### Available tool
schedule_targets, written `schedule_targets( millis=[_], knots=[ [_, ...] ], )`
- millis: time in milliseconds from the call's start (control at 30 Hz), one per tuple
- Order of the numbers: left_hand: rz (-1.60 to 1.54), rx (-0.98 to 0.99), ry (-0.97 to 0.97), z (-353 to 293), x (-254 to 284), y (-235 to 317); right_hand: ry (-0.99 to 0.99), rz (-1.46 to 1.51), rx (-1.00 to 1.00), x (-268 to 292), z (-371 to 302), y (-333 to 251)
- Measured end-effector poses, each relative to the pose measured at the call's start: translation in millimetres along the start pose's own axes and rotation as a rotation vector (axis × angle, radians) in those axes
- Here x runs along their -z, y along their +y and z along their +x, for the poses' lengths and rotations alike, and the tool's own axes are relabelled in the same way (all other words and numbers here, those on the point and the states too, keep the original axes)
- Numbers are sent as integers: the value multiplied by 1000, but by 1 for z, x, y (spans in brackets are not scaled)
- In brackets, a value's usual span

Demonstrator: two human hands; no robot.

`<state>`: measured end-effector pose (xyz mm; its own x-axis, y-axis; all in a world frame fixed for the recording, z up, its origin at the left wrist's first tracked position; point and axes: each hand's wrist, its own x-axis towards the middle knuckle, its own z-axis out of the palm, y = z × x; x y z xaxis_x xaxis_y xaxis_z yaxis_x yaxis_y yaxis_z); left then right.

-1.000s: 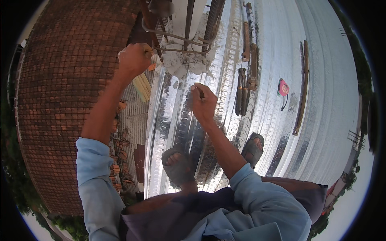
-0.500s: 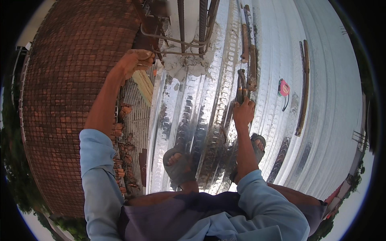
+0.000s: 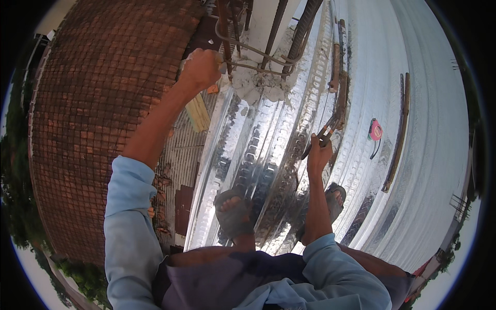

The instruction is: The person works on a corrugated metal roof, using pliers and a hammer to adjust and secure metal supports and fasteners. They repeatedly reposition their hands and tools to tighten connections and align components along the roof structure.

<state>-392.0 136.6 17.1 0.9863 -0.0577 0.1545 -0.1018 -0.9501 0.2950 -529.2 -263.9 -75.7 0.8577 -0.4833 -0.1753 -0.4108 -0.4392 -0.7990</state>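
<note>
My left hand (image 3: 202, 70) is closed in a fist against the corner of a bent steel stirrup (image 3: 258, 68). Whatever its fingers grip is hidden. The stirrup loops around upright ribbed steel bars (image 3: 275, 32) beside a pale column (image 3: 262, 23), with rough mortar (image 3: 256, 88) at the base. Lower and to the right, my right hand (image 3: 320, 155) holds dark-handled pliers (image 3: 325, 135), tilted, their head toward the upper right. The pliers' head overlaps a rusty metal length (image 3: 341, 101) in the picture, so I cannot tell whether they touch.
I squat in sandals on shiny ribbed metal sheeting (image 3: 237, 155). At right are a pink tape measure (image 3: 375, 132) and long rusty bars (image 3: 400, 134). A brown tiled roof (image 3: 103, 129) slopes on the left; a wooden piece (image 3: 198, 112) lies beside the sheeting's edge.
The view has swung, shifting the scene rightward and slightly down. My right hand has turned the pliers from upright to tilted. My left hand stays at the stirrup's corner, now more tightly balled.
</note>
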Motion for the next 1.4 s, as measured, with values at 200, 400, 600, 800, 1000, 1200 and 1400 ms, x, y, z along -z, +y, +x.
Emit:
schedule_targets(
  millis=[200, 400, 600, 800, 1000, 1200, 1400],
  knots=[
    [-530, 261, -204, -9, 32, -2, -506, 808, -191, -67, -101, -97],
    [-406, 221, -130, -9, 32, 10, -590, 687, -59, -155, -167, -137],
    [-360, 186, -95, -15, 36, 15, -541, 937, -109, -218, -180, -168],
    [-391, 192, -80, -18, 38, 14, -608, 1074, -260, -233, -178, -194],
    [-401, 212, -67, -17, 34, 10, -587, 1093, -208, -237, -175, -192],
    [-414, 239, -66, -16, 37, 10, -545, 937, -133, -238, -174, -190],
    [-480, 314, -30, -21, 34, 13, -472, 1092, -155, -234, -179, -198]
  ],
)
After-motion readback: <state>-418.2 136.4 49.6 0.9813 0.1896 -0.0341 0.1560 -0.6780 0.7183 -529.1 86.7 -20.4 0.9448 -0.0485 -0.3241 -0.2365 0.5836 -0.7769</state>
